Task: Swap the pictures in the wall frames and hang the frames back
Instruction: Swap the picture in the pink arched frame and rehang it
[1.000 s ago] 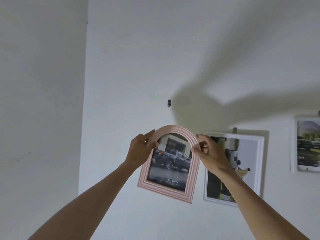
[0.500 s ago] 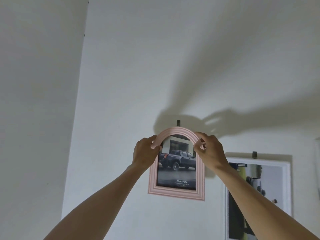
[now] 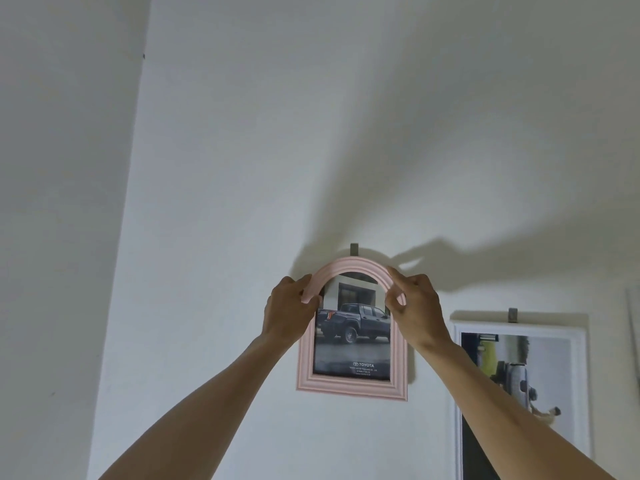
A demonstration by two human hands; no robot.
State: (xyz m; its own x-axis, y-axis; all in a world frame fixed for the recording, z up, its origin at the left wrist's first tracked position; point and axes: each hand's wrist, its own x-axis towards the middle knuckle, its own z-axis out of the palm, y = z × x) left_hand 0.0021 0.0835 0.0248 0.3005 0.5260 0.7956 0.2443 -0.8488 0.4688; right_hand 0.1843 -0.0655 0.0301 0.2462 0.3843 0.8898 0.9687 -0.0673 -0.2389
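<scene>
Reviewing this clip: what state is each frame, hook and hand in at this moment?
Pink arched frame: upright against the wall, truck picture inside, top just under a hook, held on both sides.
Hook: on the wall, sticking out above the arch.
White frame: hanging from its own hook.
Left hand: grips the arch.
Right hand: pinches the arch.

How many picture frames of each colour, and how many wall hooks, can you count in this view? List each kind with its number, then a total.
Pink arched frame: 1
White rectangular frame: 1
Wall hooks: 2 (one above the pink frame, one above the white frame)
A sliver at the right edge is too cut off to name.
Total: 4
</scene>
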